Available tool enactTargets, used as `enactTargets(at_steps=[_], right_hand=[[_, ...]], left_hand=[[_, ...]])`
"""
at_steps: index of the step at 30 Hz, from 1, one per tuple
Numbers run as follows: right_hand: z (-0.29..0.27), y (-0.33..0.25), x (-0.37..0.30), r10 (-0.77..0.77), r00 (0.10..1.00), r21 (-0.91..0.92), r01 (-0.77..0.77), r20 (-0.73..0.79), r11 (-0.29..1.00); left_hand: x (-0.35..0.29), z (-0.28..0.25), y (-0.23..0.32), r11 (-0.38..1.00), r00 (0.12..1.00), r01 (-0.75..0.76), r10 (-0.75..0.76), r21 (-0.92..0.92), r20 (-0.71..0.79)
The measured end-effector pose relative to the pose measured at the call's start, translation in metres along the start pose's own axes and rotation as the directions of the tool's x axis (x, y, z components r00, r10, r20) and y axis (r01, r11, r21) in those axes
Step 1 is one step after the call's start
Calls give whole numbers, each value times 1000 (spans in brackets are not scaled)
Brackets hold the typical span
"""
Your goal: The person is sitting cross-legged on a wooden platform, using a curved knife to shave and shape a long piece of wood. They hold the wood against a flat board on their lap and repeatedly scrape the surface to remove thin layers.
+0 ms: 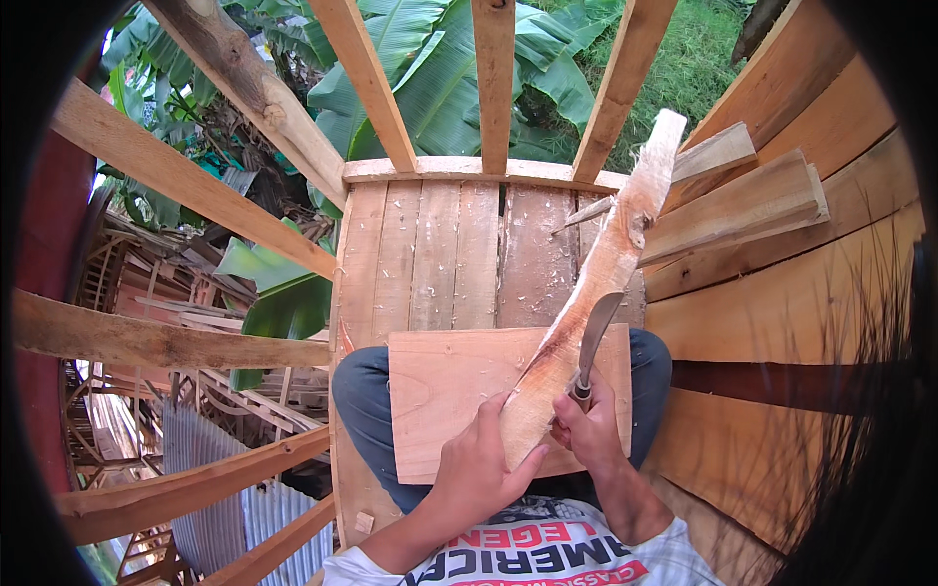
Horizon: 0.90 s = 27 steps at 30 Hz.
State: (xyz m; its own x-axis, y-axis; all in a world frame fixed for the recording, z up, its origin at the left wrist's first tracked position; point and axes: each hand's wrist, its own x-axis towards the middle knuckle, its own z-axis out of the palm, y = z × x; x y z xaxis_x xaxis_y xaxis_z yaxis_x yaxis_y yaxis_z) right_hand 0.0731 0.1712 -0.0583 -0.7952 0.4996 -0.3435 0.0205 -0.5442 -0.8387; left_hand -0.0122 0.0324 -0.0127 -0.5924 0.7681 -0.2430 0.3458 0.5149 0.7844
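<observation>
A rough-hewn length of wood (591, 278) slants above a flat board (440, 400), its long axis running outward and rightward. The left hand (479, 459) clasps its near end between thumb and fingers; the right, nearer its right edge, grips a curved knife (594, 337), blade roughly along the grain.

Wood shavings (430, 291) litter the plank floor (363, 249).
</observation>
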Motion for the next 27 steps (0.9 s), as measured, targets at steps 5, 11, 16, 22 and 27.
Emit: enactTargets(at_steps=[5, 11, 16, 22, 27], right_hand=[[-6, -1, -1, 92, 993, 82, -86, -74, 993], [-15, 11, -5, -48, 999, 27, 48, 6, 998], [-50, 13, -4, -192, 971, -209, 220, 146, 953], [-51, -27, -15, -313, 935, -857, 292, 164, 424], [-55, -38, -23, -359, 921, -945, 240, 150, 222]], left_hand=[[5, -3, -1, 992, 994, 59, -48, -111, 93], [7, -7, -15, 924, 965, 175, -92, -341, 246], [6, -11, -15, 928, 973, 154, -83, -339, 214], [5, -16, -7, 945, 991, 97, -64, -312, 117], [0, -18, 2, 966, 994, 78, -58, -246, 89]])
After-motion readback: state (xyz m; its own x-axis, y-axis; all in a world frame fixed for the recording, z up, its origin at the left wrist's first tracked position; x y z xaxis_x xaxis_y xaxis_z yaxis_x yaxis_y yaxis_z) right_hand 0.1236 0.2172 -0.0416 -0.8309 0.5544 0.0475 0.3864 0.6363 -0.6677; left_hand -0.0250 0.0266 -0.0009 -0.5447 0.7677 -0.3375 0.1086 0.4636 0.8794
